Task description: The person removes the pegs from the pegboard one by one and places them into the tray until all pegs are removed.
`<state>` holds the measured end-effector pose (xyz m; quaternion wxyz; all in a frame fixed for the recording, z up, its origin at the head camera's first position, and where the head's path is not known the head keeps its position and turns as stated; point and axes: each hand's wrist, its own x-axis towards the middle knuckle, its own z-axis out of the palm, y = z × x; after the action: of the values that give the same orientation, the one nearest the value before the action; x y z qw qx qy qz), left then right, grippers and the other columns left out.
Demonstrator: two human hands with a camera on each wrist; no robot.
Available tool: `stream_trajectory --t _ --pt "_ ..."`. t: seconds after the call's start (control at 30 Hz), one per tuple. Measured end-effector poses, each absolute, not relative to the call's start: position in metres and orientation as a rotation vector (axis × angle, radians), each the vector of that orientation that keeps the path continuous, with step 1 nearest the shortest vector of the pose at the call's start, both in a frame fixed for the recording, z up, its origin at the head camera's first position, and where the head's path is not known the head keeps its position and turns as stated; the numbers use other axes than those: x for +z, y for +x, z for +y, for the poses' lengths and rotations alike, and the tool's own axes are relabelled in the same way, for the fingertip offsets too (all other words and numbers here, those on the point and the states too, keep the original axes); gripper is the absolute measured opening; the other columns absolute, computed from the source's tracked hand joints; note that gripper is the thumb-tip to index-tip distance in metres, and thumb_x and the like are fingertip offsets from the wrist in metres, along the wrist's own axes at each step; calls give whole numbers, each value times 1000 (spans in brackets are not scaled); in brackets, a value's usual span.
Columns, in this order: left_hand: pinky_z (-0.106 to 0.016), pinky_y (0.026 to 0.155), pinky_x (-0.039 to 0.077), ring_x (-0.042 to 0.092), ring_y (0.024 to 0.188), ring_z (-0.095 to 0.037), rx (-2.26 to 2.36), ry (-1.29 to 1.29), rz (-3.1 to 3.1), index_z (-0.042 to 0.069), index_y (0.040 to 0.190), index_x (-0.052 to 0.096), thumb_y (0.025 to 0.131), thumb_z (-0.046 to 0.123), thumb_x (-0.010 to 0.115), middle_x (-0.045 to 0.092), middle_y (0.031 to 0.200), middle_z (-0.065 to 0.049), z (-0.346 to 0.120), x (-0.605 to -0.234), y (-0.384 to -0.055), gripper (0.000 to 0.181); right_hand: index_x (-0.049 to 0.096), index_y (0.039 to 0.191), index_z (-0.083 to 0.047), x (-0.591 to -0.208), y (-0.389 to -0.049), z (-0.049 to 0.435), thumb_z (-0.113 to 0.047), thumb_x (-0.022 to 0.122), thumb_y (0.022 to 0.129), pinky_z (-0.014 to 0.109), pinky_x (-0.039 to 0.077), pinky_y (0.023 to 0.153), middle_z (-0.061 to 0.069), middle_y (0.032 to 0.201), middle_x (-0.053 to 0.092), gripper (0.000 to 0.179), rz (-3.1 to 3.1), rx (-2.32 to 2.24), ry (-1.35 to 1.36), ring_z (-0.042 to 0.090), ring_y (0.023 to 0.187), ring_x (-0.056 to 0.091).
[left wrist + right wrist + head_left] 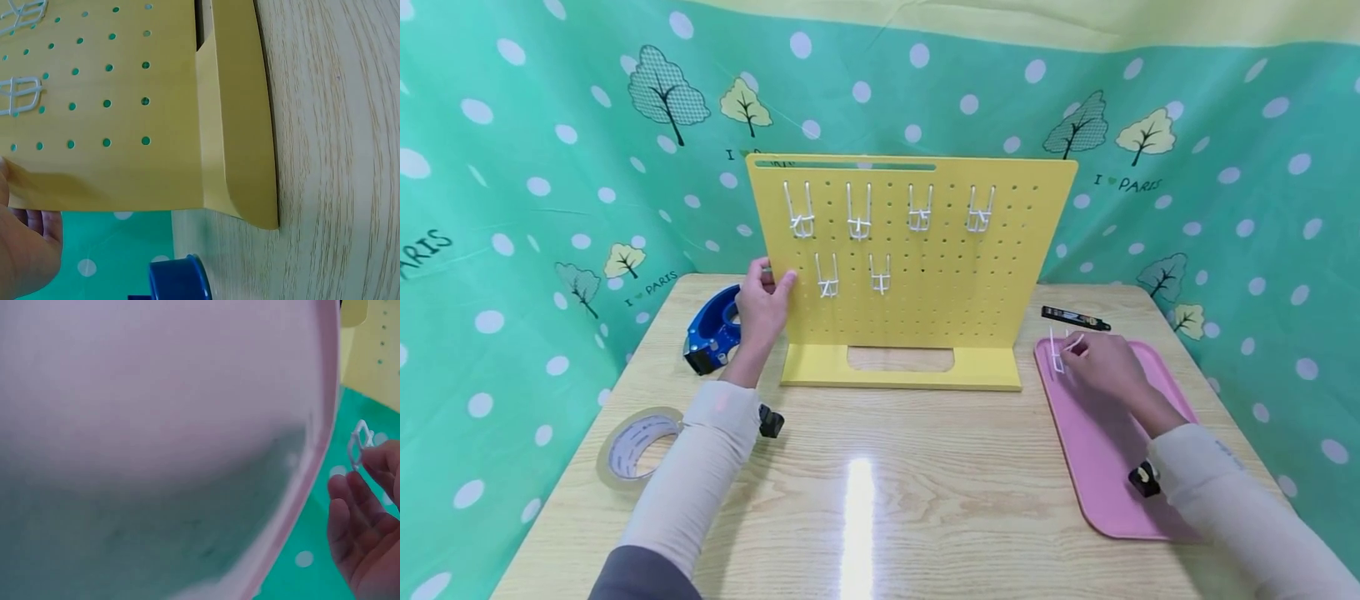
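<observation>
A yellow pegboard (910,308) stands upright on its base, with several white wire hooks (859,212) hung in two rows. My left hand (763,307) grips its left edge, thumb on the front face and the other fingers behind. In the left wrist view, that hand (28,250) shows at the lower corner beside the board. Over the far end of a pink tray (1097,475), my right hand (1103,365) pinches another white wire hook (1057,357) between thumb and fingertip. The right wrist view shows the end of this hook (359,442) poking out past the fingers.
Left of the board sit a blue tape dispenser (711,332) and, closer to me, a roll of clear tape (617,454). A black marker (1075,317) lies behind the tray. A green dotted curtain (865,92) encloses the wooden table (955,475).
</observation>
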<state>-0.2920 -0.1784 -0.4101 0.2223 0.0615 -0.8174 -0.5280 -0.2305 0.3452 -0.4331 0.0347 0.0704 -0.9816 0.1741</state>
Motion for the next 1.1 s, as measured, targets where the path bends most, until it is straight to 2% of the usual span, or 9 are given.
stream_trajectory --t 0.1,0.17,0.27,0.4,0.7,0.83,0.97,1.1 --pt "-22 74 51 63 92 -24 -1435 174 -2262 10 132 56 101 35 64 67 108 -17 -179 -411 -293 41 72 94 -8 -439 -233 351 -24 58 99 31 39 57 2 63 58 22 -3094 542 204 17 58 49" --pt "-22 73 51 63 92 -24 -1441 167 -2259 9 132 56 101 35 64 67 108 -18 -180 -411 -293 41 71 93 -9 -442 -234 353 -24 57 99 30 37 54 0 61 54 21 -3129 543 189 16 56 46" --pt "-20 71 51 63 91 -23 -1455 152 -2254 10 132 56 101 34 64 67 107 -18 -180 -411 -294 40 69 91 -10 -446 -236 354 -24 57 98 30 36 52 0 61 54 19 -3149 529 181 16 55 47" --pt "-19 69 49 62 90 -22 -1469 143 -2246 10 131 57 100 34 66 67 106 -18 -179 -410 -293 40 61 77 -12 -448 -238 354 -25 57 97 30 37 51 1 62 54 25 -3175 503 179 17 55 47" --pt "-21 70 49 61 90 -22 -1476 142 -2254 10 133 56 100 35 65 67 107 -18 -179 -409 -291 42 60 74 -13 -450 -238 355 -27 63 96 29 38 51 0 62 51 26 -3214 486 177 16 55 47" --pt "-20 69 49 62 90 -22 -1460 152 -2258 10 133 56 100 35 65 67 106 -18 -179 -409 -291 42 69 86 -9 -451 -239 356 -27 64 96 30 40 53 2 67 59 21 -3213 529 194 16 58 50" --pt "-20 68 48 61 90 -23 -1465 143 -2256 10 132 56 100 35 65 67 106 -18 -180 -409 -290 42 74 103 -7 -452 -239 357 -28 66 96 30 44 57 4 80 68 23 -3218 576 195 16 64 55" --pt "-20 68 49 61 90 -23 -1469 136 -2257 10 132 56 100 35 65 67 106 -18 -181 -410 -290 42 72 106 -6 -446 -240 360 -29 67 97 30 46 57 5 80 68 25 -3239 600 167 17 65 56"
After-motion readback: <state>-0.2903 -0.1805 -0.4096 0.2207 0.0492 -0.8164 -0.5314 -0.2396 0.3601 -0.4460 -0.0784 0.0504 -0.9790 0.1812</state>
